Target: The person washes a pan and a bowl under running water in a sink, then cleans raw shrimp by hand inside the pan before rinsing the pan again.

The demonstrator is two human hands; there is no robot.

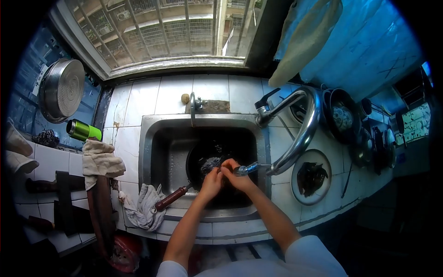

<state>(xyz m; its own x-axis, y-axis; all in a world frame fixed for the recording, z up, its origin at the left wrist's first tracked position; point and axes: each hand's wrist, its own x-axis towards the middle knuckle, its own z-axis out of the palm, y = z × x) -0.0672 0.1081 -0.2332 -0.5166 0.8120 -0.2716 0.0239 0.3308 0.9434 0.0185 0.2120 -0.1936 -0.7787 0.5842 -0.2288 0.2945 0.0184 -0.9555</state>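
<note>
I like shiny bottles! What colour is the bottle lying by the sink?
The bottle is bright green with a dark cap, seen best in the head view.

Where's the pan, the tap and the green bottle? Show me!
pan (203,159): head view, on the dark inside of the pan in the sink.
tap (304,131): head view, on the curved metal spout.
green bottle (85,131): head view, on its green body, lying left of the sink.

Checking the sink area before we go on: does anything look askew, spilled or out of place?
The crumpled rag hangs over the sink's front-left rim, under the pan's handle, which pokes out past the rim. Both hands are together over the dark pan. No spill is visible.
</note>
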